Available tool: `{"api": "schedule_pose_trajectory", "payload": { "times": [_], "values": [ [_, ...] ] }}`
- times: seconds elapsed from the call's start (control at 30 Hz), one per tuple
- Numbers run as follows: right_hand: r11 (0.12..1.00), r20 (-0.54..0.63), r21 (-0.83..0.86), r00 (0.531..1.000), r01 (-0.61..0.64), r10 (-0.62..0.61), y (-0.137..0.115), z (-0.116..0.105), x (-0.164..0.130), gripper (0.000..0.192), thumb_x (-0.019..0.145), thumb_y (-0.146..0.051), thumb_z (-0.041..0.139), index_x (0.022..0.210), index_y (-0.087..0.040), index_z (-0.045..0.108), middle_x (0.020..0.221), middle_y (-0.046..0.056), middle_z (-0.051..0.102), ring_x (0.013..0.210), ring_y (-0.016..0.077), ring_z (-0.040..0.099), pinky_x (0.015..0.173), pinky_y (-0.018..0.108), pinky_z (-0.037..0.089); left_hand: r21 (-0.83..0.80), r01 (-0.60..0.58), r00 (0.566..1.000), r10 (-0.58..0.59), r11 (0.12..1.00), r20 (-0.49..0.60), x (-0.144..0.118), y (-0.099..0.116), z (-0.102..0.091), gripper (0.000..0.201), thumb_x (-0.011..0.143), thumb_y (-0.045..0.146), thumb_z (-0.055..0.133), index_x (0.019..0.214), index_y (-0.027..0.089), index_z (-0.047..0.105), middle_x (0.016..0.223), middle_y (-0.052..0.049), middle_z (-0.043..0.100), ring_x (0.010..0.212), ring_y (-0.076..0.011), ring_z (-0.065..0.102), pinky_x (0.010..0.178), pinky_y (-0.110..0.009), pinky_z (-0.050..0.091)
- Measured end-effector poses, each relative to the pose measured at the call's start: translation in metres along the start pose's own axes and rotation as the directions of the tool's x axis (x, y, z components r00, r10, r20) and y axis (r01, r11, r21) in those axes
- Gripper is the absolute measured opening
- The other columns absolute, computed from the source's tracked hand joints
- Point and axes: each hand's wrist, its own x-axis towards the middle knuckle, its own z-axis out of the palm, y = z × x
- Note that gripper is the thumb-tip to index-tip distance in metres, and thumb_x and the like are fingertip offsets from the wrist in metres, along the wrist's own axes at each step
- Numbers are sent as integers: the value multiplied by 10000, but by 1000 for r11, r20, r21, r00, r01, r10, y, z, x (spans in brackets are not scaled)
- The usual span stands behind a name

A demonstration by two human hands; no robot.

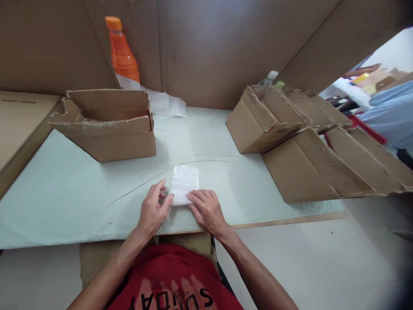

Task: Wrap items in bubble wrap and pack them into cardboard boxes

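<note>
A small rectangle of bubble wrap point(186, 178) lies on the pale green table cover near its front edge, with a smoother white strip across its near end. My right hand point(207, 210) is on its near right corner, fingertips on top and thumb at the near edge, gripping it. At the left side is my left hand point(155, 208). Its fingers are loosely curved and apart, and the thumb tip is close to or touching the wrap's near left corner. Nothing shows between the left fingers.
Back left stands an open cardboard box point(125, 137); behind it are more bubble wrap point(166, 104) and an orange bottle point(124, 56). Several open cardboard boxes point(300, 172) line the right, with a clear bottle point(267, 82) inside one. Cardboard panels point(206, 51) wall the back.
</note>
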Motion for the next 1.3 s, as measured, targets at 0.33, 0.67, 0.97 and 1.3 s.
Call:
{"api": "schedule_pose_trajectory", "payload": {
  "times": [0.33,0.67,0.97,1.3],
  "values": [
    [766,194,525,928,-372,318,-24,-6,12,233,932,-312,601,1117,-224,714,1007,42,780,855,206,716,772,310,553,-742,499,850,-416,446,322,-30,21,11,649,708,300,784,1289,204,511,1237,-108,675,1178,-237,642,1044,-396,499],
    [733,69,587,923,-344,377,-15,-18,24,376,883,-445,687,1187,-223,688,1228,119,682,1049,250,659,879,382,547,-763,516,821,-478,390,311,-27,15,5,708,678,321,793,1331,206,545,1166,-74,699,1048,-214,667,938,-350,525],
    [438,283,785,883,-437,373,-13,-3,45,268,842,-454,732,904,-195,701,790,17,706,710,162,638,689,287,541,-570,452,886,-416,686,203,-18,12,-16,589,723,375,735,1256,173,588,1113,-92,725,994,-235,697,875,-354,562],
    [649,72,731,970,-210,233,-46,9,55,405,896,-463,667,1216,-215,652,1119,77,707,991,221,666,846,314,551,-419,190,979,-203,888,14,-15,20,-14,571,870,381,670,1399,217,530,1289,-127,643,1117,-258,655,940,-374,559]
  ]
}}
